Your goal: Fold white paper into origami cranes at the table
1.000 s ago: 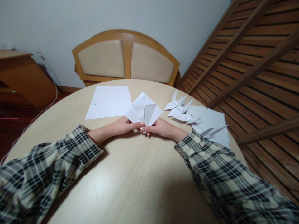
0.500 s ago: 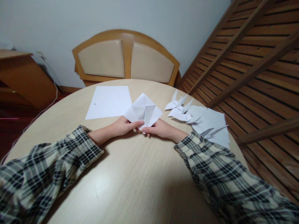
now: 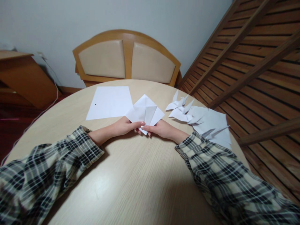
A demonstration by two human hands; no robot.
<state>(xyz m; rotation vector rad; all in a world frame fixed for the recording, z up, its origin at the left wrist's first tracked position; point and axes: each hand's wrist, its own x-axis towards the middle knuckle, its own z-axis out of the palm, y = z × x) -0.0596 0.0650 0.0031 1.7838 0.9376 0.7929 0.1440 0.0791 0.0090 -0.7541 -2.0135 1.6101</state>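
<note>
Between my two hands is a piece of folded white paper (image 3: 145, 109), diamond-shaped with creased flaps and its top point facing away from me. My left hand (image 3: 125, 125) grips it from the left, thumb on top and fingers underneath. From the right, my right hand (image 3: 161, 128) pinches the lower part, its thumb almost meeting the left thumb. The paper's bottom tip pokes out below the thumbs. Most of the fingers are hidden under the paper.
A flat white sheet (image 3: 109, 103) with a small dark spot lies at the back left of the round wooden table (image 3: 131, 175). Several folded paper cranes (image 3: 181, 114) and white paper squares (image 3: 217, 120) lie at the right. Behind the table stands a padded headboard (image 3: 127, 59); a slatted wooden panel (image 3: 253, 68) leans at the right.
The thumbs have shifted slightly, so the paper's bottom tip shows more clearly. The folded paper has moved a little to the right.
</note>
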